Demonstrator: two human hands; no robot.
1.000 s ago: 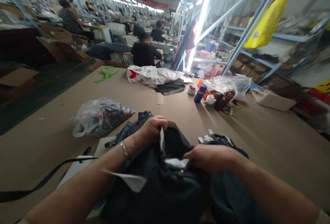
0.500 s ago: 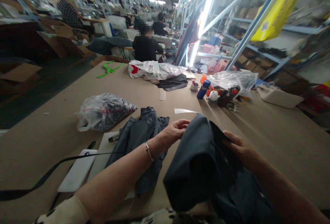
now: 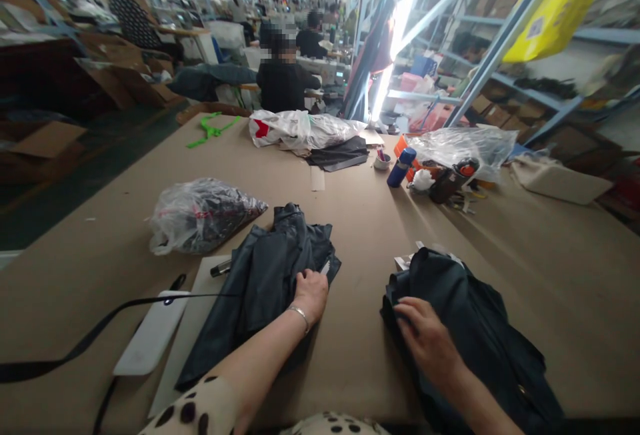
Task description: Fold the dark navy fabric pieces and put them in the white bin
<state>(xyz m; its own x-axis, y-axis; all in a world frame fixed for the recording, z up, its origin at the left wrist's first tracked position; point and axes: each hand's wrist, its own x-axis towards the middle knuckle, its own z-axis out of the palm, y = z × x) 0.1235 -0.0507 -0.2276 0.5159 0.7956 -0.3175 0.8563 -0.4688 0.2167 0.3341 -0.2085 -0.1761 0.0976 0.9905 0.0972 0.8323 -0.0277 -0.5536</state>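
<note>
A dark blue-grey garment [image 3: 270, 268] lies in folds left of the middle of the table. My left hand [image 3: 311, 293] is closed on its right edge, fingers curled into the cloth beside a small white strip [image 3: 326, 267]. On the right lies a second heap of the same dark cloth [image 3: 475, 315], with white labels [image 3: 404, 263] showing at its far edge. My right hand [image 3: 427, 338] rests on the left side of this heap, fingers stretched and slightly apart.
Left of the garments lie a white power bank-like device [image 3: 150, 338] with a black strap and a clear bag of dark material [image 3: 203, 216]. Farther back are a blue bottle [image 3: 401, 168], a dark bottle [image 3: 453, 180] and a white plastic bundle [image 3: 307, 129]. People sit at work beyond.
The dark cloth held up between both hands now lies on the right heap. My left hand has moved left and down onto the left garment; my right hand has lowered onto the heap.
</note>
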